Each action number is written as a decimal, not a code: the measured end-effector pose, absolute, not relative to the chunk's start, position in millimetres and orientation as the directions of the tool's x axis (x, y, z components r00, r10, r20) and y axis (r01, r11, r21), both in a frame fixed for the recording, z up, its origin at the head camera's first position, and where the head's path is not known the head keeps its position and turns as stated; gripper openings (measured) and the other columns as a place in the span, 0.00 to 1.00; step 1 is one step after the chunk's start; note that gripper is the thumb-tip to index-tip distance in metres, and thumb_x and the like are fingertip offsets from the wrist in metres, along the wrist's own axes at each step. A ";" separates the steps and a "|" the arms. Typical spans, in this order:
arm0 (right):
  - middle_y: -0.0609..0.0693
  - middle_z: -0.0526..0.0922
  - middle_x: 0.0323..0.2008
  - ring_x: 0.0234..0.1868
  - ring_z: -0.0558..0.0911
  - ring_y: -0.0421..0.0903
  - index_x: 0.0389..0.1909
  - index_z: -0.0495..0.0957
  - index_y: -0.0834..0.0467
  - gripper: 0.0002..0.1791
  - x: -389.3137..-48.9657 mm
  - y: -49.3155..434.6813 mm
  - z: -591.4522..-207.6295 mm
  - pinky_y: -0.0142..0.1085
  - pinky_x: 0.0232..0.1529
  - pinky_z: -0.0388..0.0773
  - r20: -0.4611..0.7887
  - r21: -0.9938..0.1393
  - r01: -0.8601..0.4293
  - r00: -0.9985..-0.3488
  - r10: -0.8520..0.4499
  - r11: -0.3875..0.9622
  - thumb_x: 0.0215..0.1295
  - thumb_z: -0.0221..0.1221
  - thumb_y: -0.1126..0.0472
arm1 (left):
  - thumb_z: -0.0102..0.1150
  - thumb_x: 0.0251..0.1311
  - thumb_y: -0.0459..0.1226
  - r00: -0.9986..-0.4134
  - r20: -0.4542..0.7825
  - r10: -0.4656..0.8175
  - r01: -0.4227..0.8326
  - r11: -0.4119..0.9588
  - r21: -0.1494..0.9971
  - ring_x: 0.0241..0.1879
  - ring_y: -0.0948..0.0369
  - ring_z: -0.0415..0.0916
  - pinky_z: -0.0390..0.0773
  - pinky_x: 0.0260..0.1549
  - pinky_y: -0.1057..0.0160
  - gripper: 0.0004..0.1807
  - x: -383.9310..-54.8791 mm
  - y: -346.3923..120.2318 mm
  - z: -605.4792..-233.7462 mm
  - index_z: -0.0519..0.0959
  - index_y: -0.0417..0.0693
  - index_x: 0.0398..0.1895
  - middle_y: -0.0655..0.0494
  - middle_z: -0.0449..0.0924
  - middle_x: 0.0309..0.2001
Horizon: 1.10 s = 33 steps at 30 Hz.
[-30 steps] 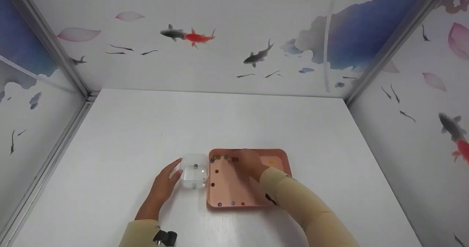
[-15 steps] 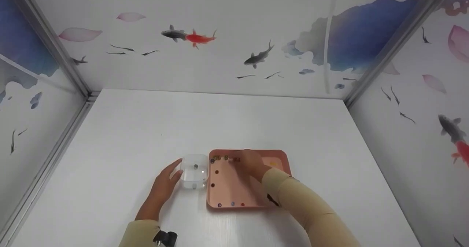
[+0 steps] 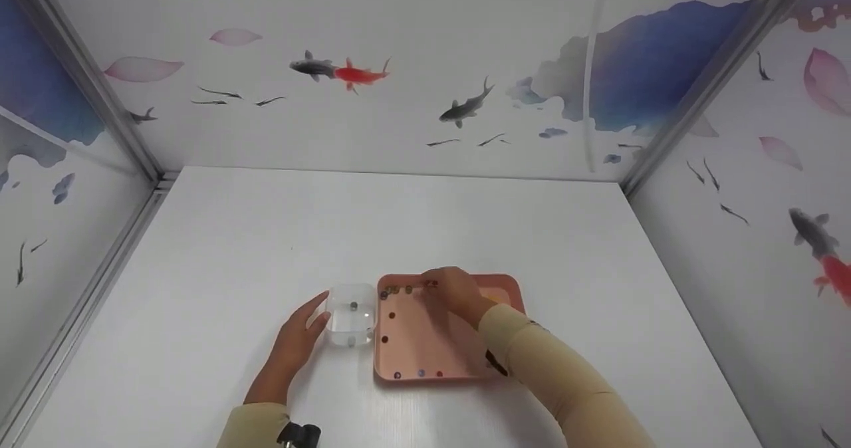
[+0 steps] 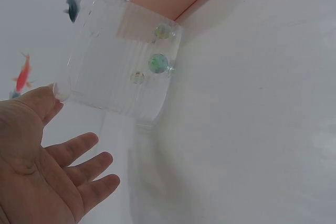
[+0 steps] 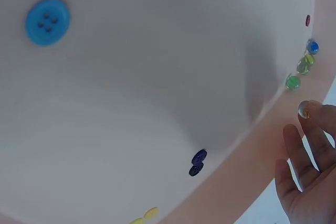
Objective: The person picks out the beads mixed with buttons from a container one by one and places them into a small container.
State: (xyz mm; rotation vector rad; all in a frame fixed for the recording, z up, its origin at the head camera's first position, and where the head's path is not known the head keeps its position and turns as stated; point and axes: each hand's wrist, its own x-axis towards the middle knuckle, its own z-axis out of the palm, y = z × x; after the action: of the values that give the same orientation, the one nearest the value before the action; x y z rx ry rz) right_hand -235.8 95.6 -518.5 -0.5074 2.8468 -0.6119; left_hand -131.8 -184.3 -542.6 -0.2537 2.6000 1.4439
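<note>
My left hand (image 3: 296, 335) is at the left side of a clear plastic box (image 3: 350, 337); the left wrist view has the thumb on its rim and the other visible fingers extended. A green glass marble (image 4: 158, 63) and smaller ones lie inside. My right hand (image 3: 455, 295) is over the far rim of a pink tray (image 3: 425, 345). Between thumb and forefinger it pinches a clear marble (image 5: 303, 109), seen in the right wrist view. Close by, a green marble (image 5: 293, 82) and several others line the tray's edge.
The tray also holds a large blue button (image 5: 48, 21), dark purple buttons (image 5: 199, 157) and yellow buttons (image 5: 151, 213). Its left wall stands right beside the box. Printed panels enclose the white table (image 3: 399, 222) at the back and sides.
My right hand has risen slightly at the tray's far edge, its fingertips drawing away from the marbles there. The left hand and box have stayed in place.
</note>
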 end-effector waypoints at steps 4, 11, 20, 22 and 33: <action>0.49 0.84 0.50 0.52 0.81 0.49 0.53 0.82 0.52 0.14 -234.0 99.3 -518.1 0.44 0.54 0.80 -0.050 -0.489 -0.326 -0.916 -0.399 0.809 0.69 0.58 0.63 | 0.46 0.73 0.43 -0.978 -0.200 -0.058 -0.200 0.524 0.828 0.72 0.41 0.49 0.52 0.70 0.41 0.27 -130.5 -184.5 -543.7 0.60 0.51 0.73 0.42 0.56 0.73; 0.50 0.84 0.50 0.53 0.81 0.50 0.52 0.83 0.54 0.14 -234.2 103.4 -515.8 0.45 0.53 0.80 -0.033 -0.563 -0.322 -0.912 -0.410 0.761 0.68 0.58 0.64 | 0.45 0.74 0.42 -0.979 -0.195 -0.053 -0.193 0.522 0.831 0.72 0.41 0.49 0.52 0.70 0.41 0.27 -130.6 -185.0 -545.6 0.60 0.50 0.73 0.42 0.56 0.73; 0.51 0.83 0.50 0.53 0.81 0.49 0.54 0.81 0.55 0.16 -235.7 104.8 -509.1 0.44 0.52 0.80 -0.050 -0.663 -0.246 -0.928 -0.369 0.707 0.68 0.56 0.67 | 0.45 0.74 0.42 -0.978 -0.201 -0.051 -0.197 0.521 0.830 0.73 0.42 0.49 0.51 0.70 0.41 0.27 -132.1 -186.1 -544.7 0.60 0.50 0.73 0.42 0.55 0.73; 0.52 0.83 0.49 0.53 0.81 0.50 0.54 0.81 0.56 0.16 -235.7 105.6 -508.8 0.44 0.52 0.80 -0.043 -0.683 -0.243 -0.928 -0.370 0.689 0.68 0.56 0.68 | 0.45 0.74 0.43 -0.979 -0.197 -0.049 -0.193 0.520 0.832 0.73 0.42 0.49 0.51 0.70 0.41 0.27 -132.1 -186.4 -544.9 0.60 0.51 0.73 0.43 0.55 0.73; 0.54 0.82 0.49 0.52 0.80 0.52 0.56 0.79 0.58 0.16 -233.2 109.6 -505.4 0.46 0.52 0.80 0.012 -0.726 -0.265 -0.928 -0.373 0.634 0.69 0.57 0.65 | 0.45 0.74 0.43 -0.977 -0.208 -0.053 -0.204 0.520 0.829 0.73 0.42 0.48 0.51 0.70 0.40 0.27 -132.0 -185.2 -543.9 0.59 0.51 0.74 0.43 0.55 0.73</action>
State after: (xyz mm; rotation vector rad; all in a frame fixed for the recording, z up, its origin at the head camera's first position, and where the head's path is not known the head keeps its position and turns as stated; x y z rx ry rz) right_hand -233.2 109.6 -505.4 -0.5324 2.7120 -1.1713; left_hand -132.0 -185.2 -543.9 -0.2216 2.5997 1.4496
